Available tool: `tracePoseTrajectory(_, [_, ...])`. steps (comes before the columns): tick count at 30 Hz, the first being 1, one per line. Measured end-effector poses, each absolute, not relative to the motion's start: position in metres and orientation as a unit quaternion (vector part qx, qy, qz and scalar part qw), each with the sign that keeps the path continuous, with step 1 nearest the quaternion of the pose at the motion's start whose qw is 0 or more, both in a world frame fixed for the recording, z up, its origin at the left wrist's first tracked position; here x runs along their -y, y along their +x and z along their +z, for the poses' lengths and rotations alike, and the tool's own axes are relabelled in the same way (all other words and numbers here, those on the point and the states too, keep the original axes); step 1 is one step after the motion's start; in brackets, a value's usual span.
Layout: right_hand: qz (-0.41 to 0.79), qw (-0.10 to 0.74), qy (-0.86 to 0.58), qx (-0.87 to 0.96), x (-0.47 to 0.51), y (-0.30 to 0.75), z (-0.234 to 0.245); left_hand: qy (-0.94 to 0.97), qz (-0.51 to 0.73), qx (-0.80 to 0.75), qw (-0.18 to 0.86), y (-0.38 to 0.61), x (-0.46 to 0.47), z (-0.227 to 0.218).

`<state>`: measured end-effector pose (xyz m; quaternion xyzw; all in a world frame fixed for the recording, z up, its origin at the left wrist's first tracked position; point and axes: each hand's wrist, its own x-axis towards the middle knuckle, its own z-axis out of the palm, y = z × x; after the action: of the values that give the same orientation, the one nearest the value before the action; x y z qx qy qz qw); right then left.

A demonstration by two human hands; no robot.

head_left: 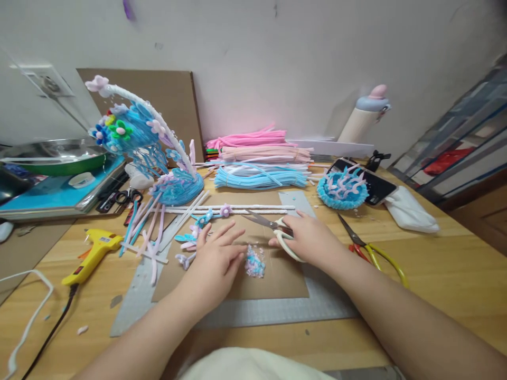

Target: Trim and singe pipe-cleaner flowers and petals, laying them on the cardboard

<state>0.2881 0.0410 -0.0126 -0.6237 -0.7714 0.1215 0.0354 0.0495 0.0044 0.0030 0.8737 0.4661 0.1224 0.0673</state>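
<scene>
My right hand (307, 235) grips a pair of scissors (282, 232) by the pale handles, its blades parted and pointing left. Spread-fingered, my left hand (217, 258) hovers at or just above the brown cardboard (277, 287); whether it touches is unclear. Between the hands lies a small heap of pink and blue fuzzy clippings (254, 262). Just left of my left hand are small pipe-cleaner flowers and leaves (194, 235). Two long white wrapped stems (253, 209) stretch across the back of the cardboard, one with a lilac flower (225, 210).
At left stand a flowered pipe-cleaner arch (158, 116) and a yellow glue gun (93, 253). Bundled pipe cleaners (261, 175) lie at the back. On the right are a blue fuzzy round piece (343, 191), a phone (382, 184), yellow-handled scissors (370, 248) and a bottle (362, 116).
</scene>
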Motion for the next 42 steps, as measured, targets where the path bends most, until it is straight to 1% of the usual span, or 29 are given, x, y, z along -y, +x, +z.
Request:
tracePoseTrajectory(5, [0.126,0.044,-0.624,0.77,-0.041,0.29,-0.01,0.869,0.158,-0.467,0.04,0.063,-0.004,-0.002])
tracePoseTrajectory(11, [0.132,0.059,-0.627,0.765,-0.042,0.292,-0.008,0.878,0.161,-0.451,0.023,0.073,0.006,-0.01])
tracePoseTrajectory(15, [0.141,0.059,-0.631,0.761,-0.042,0.293,-0.009,0.885,0.159,-0.436,0.029,0.067,0.006,-0.006])
tracePoseTrajectory(17, [0.144,0.057,-0.632,0.759,-0.041,0.294,-0.009,0.876,0.164,-0.454,0.023,0.055,-0.004,0.002])
tracePoseTrajectory(20, [0.145,0.055,-0.635,0.757,-0.041,0.294,-0.009,0.829,0.171,-0.532,0.0,0.023,-0.029,0.019])
tracePoseTrajectory(23, [0.144,0.057,-0.639,0.753,-0.04,0.294,-0.01,0.793,0.149,-0.591,-0.013,-0.017,-0.055,0.033])
tracePoseTrajectory(26, [0.14,0.06,-0.644,0.75,-0.04,0.294,-0.012,0.795,0.115,-0.595,0.003,-0.043,-0.067,0.038])
tracePoseTrajectory(31, [0.118,0.068,-0.665,0.735,-0.041,0.295,-0.017,0.838,0.076,-0.539,0.039,-0.046,-0.062,0.028])
tracePoseTrajectory(37, [0.101,0.081,-0.677,0.725,-0.042,0.295,-0.02,0.85,0.068,-0.522,0.018,-0.025,-0.054,0.01])
tracePoseTrajectory(42, [0.102,0.086,-0.675,0.725,-0.042,0.295,-0.02,0.85,0.056,-0.524,0.015,-0.018,-0.051,0.006])
